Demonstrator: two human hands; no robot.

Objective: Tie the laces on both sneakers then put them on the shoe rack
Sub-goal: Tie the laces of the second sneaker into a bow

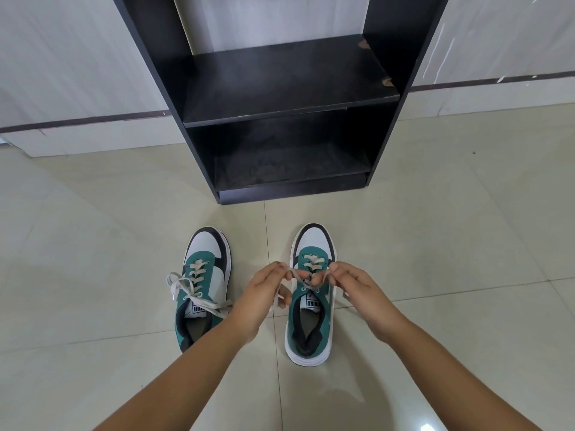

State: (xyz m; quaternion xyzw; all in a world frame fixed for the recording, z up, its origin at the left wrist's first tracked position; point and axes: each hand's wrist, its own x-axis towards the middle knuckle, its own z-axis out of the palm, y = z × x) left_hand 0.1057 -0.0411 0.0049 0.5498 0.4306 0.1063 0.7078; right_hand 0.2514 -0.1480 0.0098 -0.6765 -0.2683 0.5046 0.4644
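Two teal, white and black sneakers stand side by side on the floor, toes pointing at the black shoe rack (pixel 280 110). The left sneaker (pixel 203 284) has its cream laces lying loose over its side. Over the right sneaker (pixel 311 306), my left hand (pixel 264 293) and my right hand (pixel 357 293) each pinch one end of its lace (pixel 303 279), and the two ends cross above the tongue. My left wrist hides part of the left sneaker's inner side.
The rack has two dark open shelves, the lower one (pixel 289 169) near floor level, the upper one (pixel 286 85) chipped at its right edge. Pale glossy floor tiles (pixel 451 213) surround the shoes. A white wall with a dark stripe runs behind the rack.
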